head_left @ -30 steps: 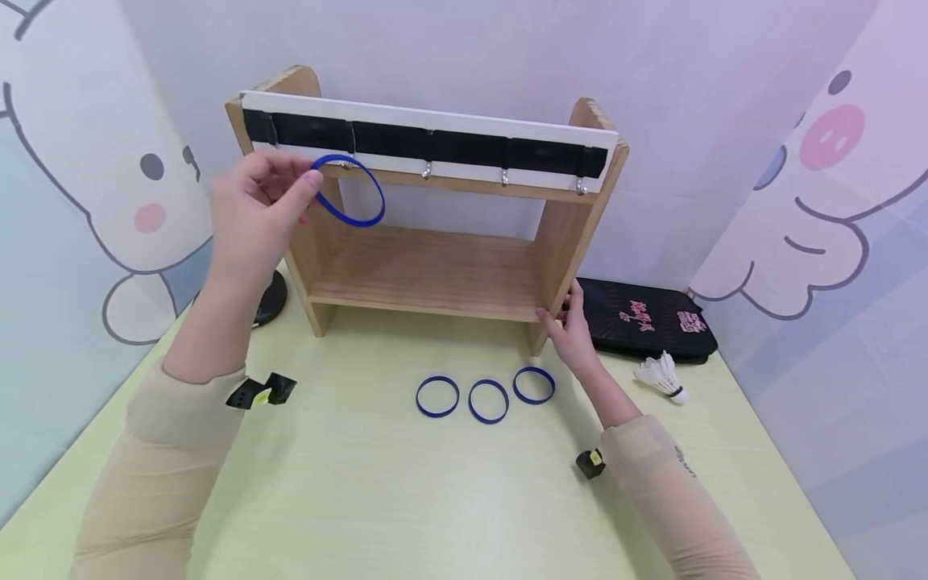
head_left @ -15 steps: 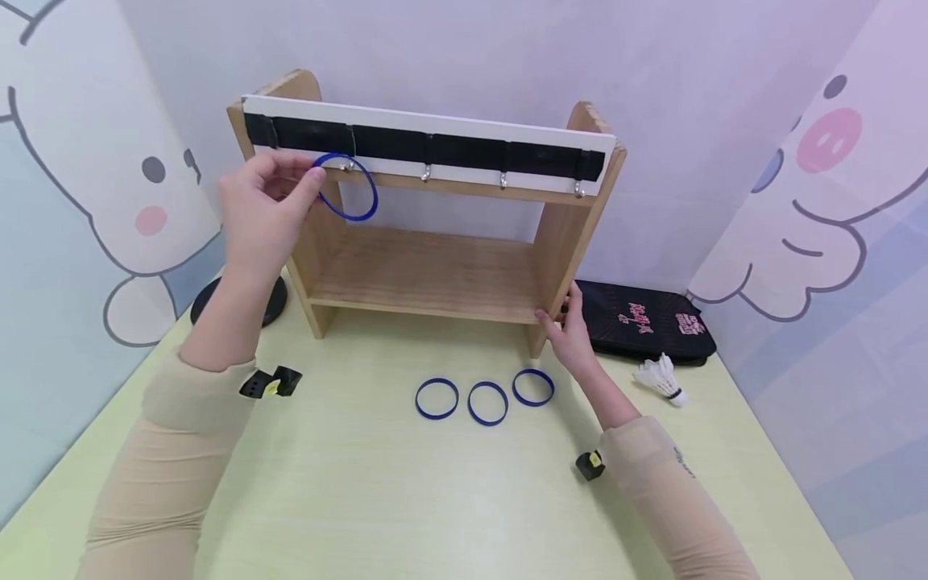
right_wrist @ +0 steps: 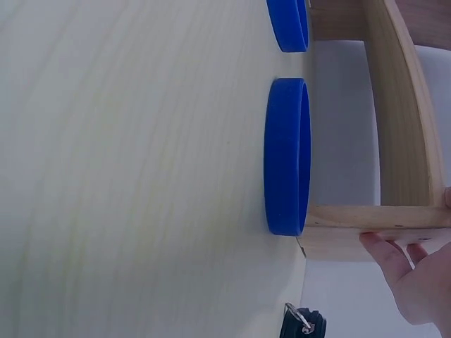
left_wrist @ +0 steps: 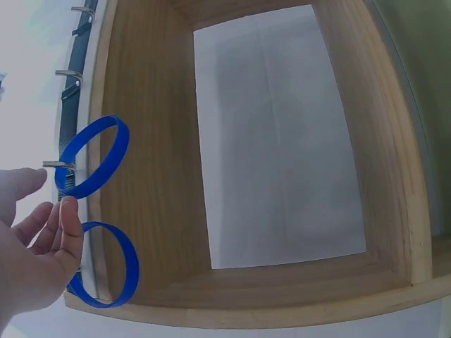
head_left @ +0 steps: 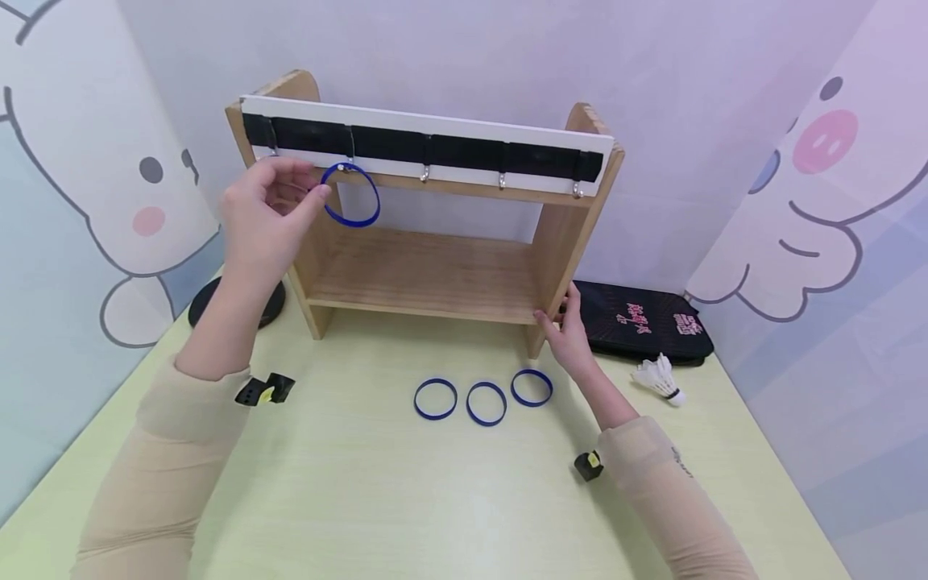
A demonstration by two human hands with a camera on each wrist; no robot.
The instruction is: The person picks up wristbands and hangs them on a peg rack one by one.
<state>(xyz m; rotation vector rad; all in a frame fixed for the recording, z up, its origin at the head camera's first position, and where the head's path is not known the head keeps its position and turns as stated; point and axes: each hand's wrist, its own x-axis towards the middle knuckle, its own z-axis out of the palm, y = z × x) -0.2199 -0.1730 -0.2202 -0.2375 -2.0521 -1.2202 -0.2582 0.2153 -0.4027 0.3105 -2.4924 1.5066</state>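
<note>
A blue wristband [left_wrist: 116,158] hangs on a metal hook [left_wrist: 60,165] at the front of a wooden shelf [head_left: 428,270]. Right at its edge is my left hand [head_left: 264,209], thumb and fingertips parted around the band without pinching it. Another blue wristband [left_wrist: 130,267] hangs from the end hook, partly behind the fingers; in the head view the hand hides it. My right hand [head_left: 571,338] grips the shelf's right side low down, thumb on the front edge and fingers around the outer face.
Three blue wristbands [head_left: 486,403] lie on the table before the shelf. More hooks [head_left: 424,173] line the white strip with black tape [head_left: 464,153]. A black case [head_left: 638,322] and a shuttlecock [head_left: 660,379] lie at right, a black round object [head_left: 271,306] at left.
The left hand has brought the wristband onto the second hook from the left and its fingers have come off it. The right hand keeps its grip on the shelf.
</note>
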